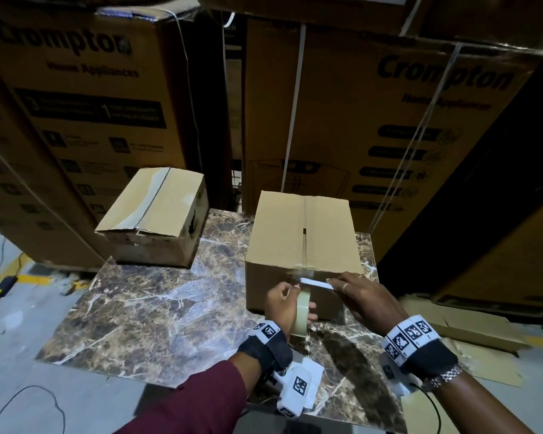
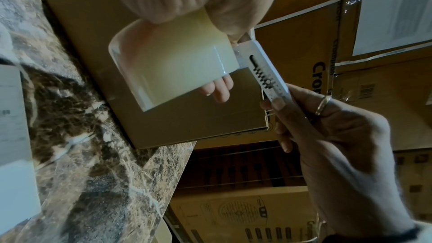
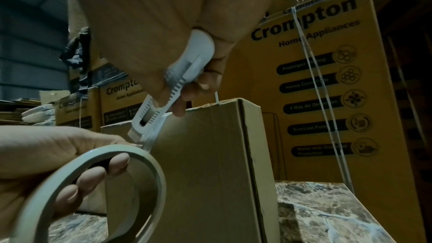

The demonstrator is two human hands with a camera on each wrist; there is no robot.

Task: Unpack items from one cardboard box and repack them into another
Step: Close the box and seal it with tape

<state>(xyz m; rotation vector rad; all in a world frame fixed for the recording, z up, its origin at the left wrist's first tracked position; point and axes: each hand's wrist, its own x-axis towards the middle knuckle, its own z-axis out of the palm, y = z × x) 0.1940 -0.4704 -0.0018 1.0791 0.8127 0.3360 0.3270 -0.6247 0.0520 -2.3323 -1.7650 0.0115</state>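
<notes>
Gripping a roll of clear packing tape (image 1: 302,311) with your left hand (image 1: 282,303), you have your fingers (image 3: 117,163) hooked through its core and your thumb over the outer rim. A short stretch of tape runs from the roll up to the near top edge of the closer cardboard box (image 1: 301,233), which sits shut on the marble-patterned table (image 1: 157,296), its flaps meeting along a centre seam.

Your right hand (image 1: 362,296) holds a white utility knife (image 1: 317,284), fingers curled round the handle with the thumb on its side; a ring shows on one finger. The knife lies across the box's near face just below the top edge, its tip at the stretched tape right beside your left thumb. From the right wrist view, the blade end meets the tape strip just off the box's corner; whether it has cut through cannot be told.

On the far left of the table stands a second cardboard box (image 1: 157,214), also closed, with old tape along its seam, well apart from the first. Tall Crompton cartons (image 1: 389,126) are stacked behind the table, bound with white strapping. Flattened cardboard (image 1: 470,330) lies on the floor to your right.
</notes>
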